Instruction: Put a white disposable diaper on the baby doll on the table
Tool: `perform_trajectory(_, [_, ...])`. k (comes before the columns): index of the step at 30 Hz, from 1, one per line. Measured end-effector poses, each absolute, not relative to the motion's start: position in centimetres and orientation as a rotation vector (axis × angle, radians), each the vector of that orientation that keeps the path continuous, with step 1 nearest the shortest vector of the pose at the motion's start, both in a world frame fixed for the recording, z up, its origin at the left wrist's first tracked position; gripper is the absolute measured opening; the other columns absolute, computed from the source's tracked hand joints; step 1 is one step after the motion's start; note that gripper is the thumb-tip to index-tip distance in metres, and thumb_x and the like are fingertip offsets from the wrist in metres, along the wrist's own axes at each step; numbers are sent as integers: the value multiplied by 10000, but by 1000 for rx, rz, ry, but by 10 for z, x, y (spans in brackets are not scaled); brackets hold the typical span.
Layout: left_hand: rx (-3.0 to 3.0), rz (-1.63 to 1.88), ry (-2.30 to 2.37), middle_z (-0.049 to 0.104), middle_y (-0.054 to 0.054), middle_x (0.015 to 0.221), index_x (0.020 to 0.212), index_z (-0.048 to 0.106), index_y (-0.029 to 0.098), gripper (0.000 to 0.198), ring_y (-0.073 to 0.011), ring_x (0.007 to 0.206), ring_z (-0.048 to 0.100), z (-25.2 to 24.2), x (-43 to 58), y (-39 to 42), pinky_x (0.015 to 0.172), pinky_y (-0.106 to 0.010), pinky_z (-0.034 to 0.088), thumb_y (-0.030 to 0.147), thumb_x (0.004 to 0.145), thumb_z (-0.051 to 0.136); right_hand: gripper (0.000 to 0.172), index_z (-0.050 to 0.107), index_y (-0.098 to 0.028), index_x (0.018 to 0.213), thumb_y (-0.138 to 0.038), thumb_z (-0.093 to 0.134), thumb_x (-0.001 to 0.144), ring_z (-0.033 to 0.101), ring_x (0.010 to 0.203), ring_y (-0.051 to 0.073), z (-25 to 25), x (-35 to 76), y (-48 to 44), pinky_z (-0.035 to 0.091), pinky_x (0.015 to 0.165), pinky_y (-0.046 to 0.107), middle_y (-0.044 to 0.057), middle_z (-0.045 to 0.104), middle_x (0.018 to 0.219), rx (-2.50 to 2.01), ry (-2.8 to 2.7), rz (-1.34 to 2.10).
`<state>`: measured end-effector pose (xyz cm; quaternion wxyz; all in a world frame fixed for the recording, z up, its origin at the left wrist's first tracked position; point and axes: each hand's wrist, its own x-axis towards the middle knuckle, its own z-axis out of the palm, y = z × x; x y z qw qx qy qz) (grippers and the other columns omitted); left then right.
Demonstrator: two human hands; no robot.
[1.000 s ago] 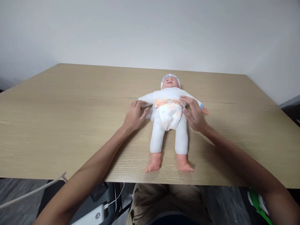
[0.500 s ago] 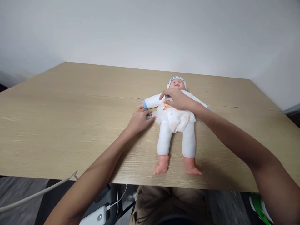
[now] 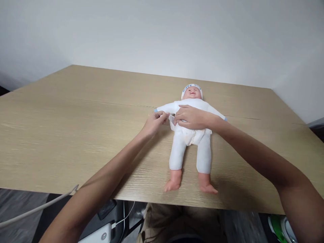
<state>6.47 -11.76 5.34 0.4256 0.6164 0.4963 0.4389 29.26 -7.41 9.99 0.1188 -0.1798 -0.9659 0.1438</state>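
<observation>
Right of centre on a wooden table [image 3: 101, 135], a doll [image 3: 192, 103] lies face up, feet toward the near edge. Its white cap [image 3: 191, 85] reads "Happy"; the next word is blurred. The left hand [image 3: 155, 122] pinches the left flap of its diaper [image 3: 194, 137]. The right hand [image 3: 193, 117] lies flat across the front; whether its fingers grip is unclear.

Soft, diffuse light, wall [image 3: 162, 37] brightest beyond the right hand [image 3: 193, 117], soft-edged shadow [image 3: 138, 156] on the table [image 3: 63, 141] nearer than the left hand [image 3: 154, 123], dim floor [image 3: 17, 206], wide-angle stretch toward edges
</observation>
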Motion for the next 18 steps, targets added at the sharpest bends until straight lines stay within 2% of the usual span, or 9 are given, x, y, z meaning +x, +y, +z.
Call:
perform_trajectory(3, [1566, 1111, 1251, 447, 15, 647, 620, 477, 226, 490, -156, 657, 390, 61, 70, -119, 665, -325, 322, 569, 929, 645, 310, 800, -287, 1016, -198, 504, 1036, 686, 1058, 242, 106, 297, -85, 379, 1255, 522, 13, 800, 1081, -571, -2713, 353])
perform_trajectory(6, [1566, 1127, 1274, 459, 18, 647, 645, 499, 228, 467, -155, 651, 394, 64, 79, -119, 655, -320, 310, 574, 920, 649, 270, 774, -265, 1081, -233, 508, 1048, 655, 1135, 287, 111, 309, -97, 466, 1108, 473, 75, 749, 1129, -784, -2393, 245])
perform_trajectory(8, [1563, 1148, 1270, 465, 22, 653, 668, 502, 230, 452, -155, 649, 406, 64, 90, -117, 654, -318, 318, 575, 918, 652, 239, 740, -251, 1066, -271, 502, 1062, 646, 1022, 277, 110, 316, -102, 493, 965, 429, 74, 724, 1047, -934, -2230, 272])
perform_trajectory(11, [1576, 1161, 1232, 478, 24, 682, 711, 506, 228, 424, -156, 665, 425, 63, 108, -113, 648, -315, 318, 557, 938, 648, 223, 667, -241, 987, -384, 526, 1084, 587, 812, 226, 103, 321, -103, 454, 774, 375, 32, 680, 895, -1082, -2215, 453])
perform_trajectory(15, [1718, 1180, 1161, 417, 37, 708, 742, 445, 229, 454, -147, 682, 380, 58, 124, -112, 641, -311, 290, 546, 1002, 639, 395, 554, -247, 871, -557, 516, 1114, 530, 757, 195, 95, 319, -101, 403, 718, 350, 0, 607, 803, -1094, -2133, 600])
perform_trajectory(18, [1879, 1210, 1016, 444, 40, 742, 807, 458, 232, 427, -147, 693, 393, 50, 121, -112, 654, -311, 332, 538, 1019, 667, 490, 483, -247, 784, -600, 497, 1124, 480, 722, 175, 91, 316, -99, 360, 694, 347, -20, 532, 741, -1064, -2079, 651])
